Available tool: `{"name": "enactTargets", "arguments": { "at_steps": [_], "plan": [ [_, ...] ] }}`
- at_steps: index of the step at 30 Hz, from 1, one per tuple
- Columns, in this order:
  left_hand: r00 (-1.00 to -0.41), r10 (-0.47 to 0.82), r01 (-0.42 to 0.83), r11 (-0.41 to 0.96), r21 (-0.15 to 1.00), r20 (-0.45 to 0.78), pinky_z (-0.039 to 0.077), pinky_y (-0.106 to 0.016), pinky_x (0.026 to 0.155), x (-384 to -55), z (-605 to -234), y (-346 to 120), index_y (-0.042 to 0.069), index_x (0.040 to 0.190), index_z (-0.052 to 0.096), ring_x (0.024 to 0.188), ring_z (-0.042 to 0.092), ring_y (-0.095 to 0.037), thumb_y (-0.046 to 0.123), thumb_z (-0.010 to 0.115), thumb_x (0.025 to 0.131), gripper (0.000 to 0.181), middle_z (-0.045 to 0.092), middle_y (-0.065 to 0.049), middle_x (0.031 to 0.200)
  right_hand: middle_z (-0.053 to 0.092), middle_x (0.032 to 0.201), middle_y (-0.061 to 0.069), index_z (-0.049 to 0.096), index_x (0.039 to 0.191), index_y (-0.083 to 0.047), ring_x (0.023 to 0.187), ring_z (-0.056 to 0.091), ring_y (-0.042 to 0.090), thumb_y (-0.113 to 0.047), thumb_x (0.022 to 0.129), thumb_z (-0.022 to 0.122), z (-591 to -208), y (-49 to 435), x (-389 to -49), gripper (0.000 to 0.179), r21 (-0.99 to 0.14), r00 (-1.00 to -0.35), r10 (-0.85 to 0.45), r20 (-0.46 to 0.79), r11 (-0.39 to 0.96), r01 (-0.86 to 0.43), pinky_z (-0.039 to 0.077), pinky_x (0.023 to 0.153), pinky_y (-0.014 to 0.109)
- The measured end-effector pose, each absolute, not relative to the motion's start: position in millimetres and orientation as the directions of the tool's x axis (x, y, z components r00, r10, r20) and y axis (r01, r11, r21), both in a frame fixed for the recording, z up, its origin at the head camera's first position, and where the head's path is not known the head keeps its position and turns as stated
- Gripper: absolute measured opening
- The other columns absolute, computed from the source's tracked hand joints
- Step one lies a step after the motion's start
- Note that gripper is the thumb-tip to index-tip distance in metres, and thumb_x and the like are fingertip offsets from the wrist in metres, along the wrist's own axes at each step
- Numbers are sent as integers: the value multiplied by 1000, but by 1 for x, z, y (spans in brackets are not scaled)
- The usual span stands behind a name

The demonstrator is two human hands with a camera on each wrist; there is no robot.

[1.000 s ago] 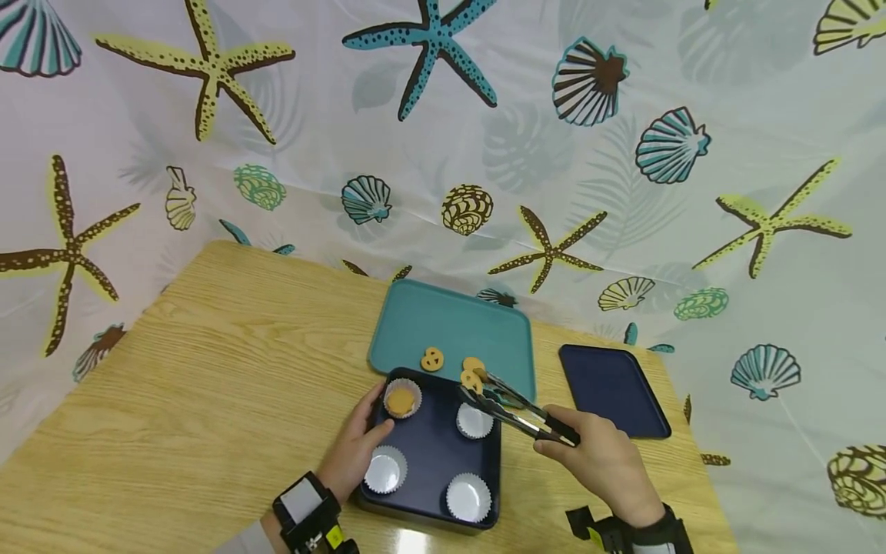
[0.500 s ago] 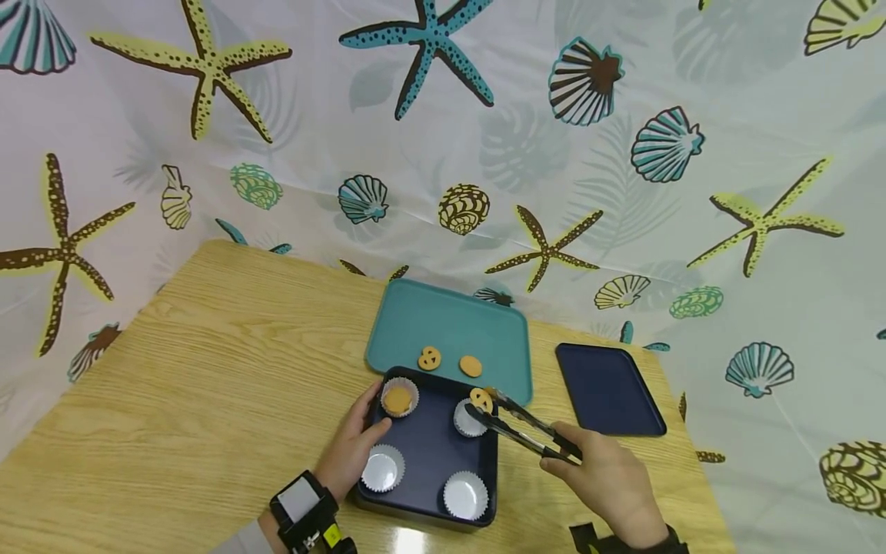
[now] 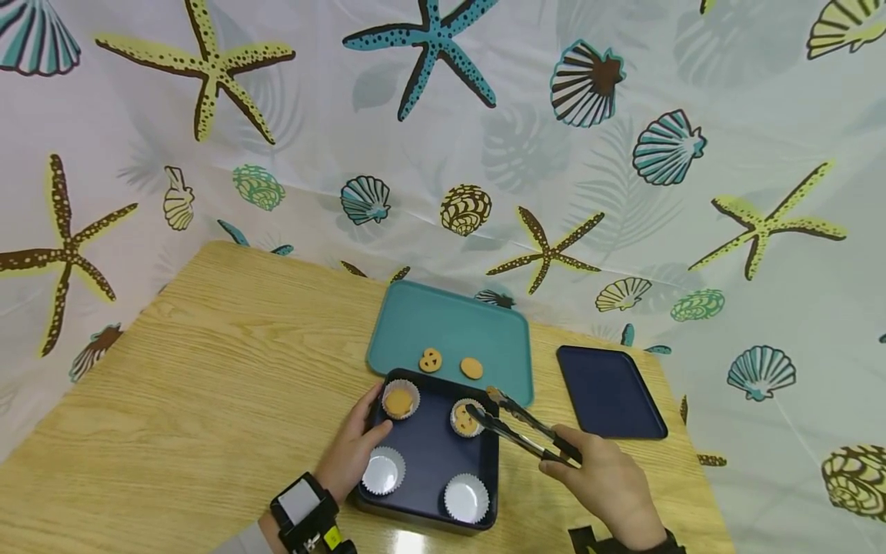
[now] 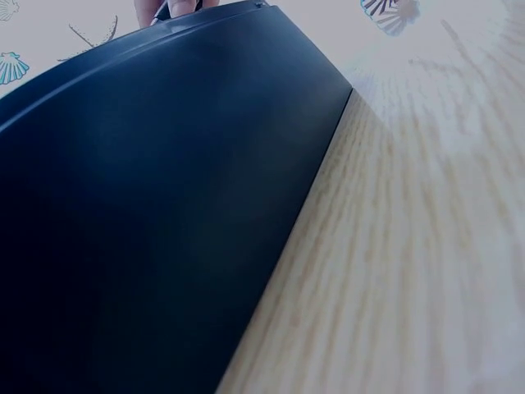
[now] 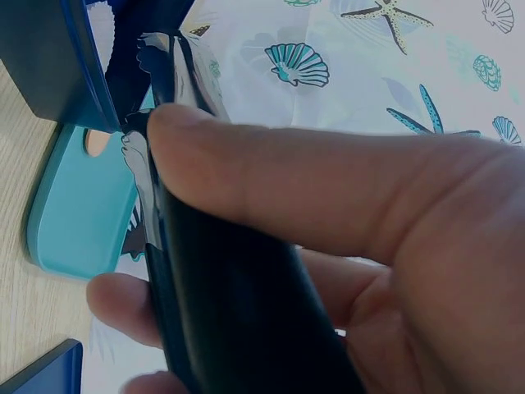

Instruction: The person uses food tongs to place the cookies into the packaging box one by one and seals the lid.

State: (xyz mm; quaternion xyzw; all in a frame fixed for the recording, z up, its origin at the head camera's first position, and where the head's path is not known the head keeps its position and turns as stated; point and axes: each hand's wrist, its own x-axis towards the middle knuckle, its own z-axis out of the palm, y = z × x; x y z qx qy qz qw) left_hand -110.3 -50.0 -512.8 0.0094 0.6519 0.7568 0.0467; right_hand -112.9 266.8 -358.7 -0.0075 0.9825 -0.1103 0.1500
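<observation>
A deep navy baking pan (image 3: 429, 458) sits on the table, its side wall (image 4: 164, 164) filling much of the left wrist view. My left hand (image 3: 351, 454) holds its left edge, thumb over the rim. Black-handled metal tongs (image 3: 519, 431) are in my right hand (image 3: 609, 469), thumb pressed along one handle (image 5: 238, 279). Spread apart, the tong tips straddle the pan's upper right edge. Beside one tip, a pretzel-shaped cookie (image 3: 464, 420) lies in the upper right paper cup. The upper left cup holds a plain cookie (image 3: 398, 402). Two lower cups, left (image 3: 384, 471) and right (image 3: 467, 498), hold nothing.
Behind the pan lies a teal tray (image 3: 450, 323) bearing another pretzel-shaped cookie (image 3: 431, 360) and a round cookie (image 3: 472, 368). A flat navy tray (image 3: 612, 392) rests at the right. Printed fabric (image 3: 311, 192) hangs along the table's back edge.
The tongs moved from the teal tray to above the upper right cup with the pretzel-shaped cookie, then spread and let it go there. My left hand stays on the pan.
</observation>
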Motion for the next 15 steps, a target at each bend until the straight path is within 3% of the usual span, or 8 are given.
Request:
{"name": "enactTargets", "arguments": {
  "at_steps": [15],
  "plan": [
    [-995,92,-55,-149,987,-41,5,-54,124,-111,-510,-51,4,161,19,154,4,-34,7,49,105,64,13,-18,168,71,120,10,64,138,-11,109,66,37,-47,83,80,-364,269,-118,67,-287,-950,-69,-305,958,22,56,75,50]
  ]
}}
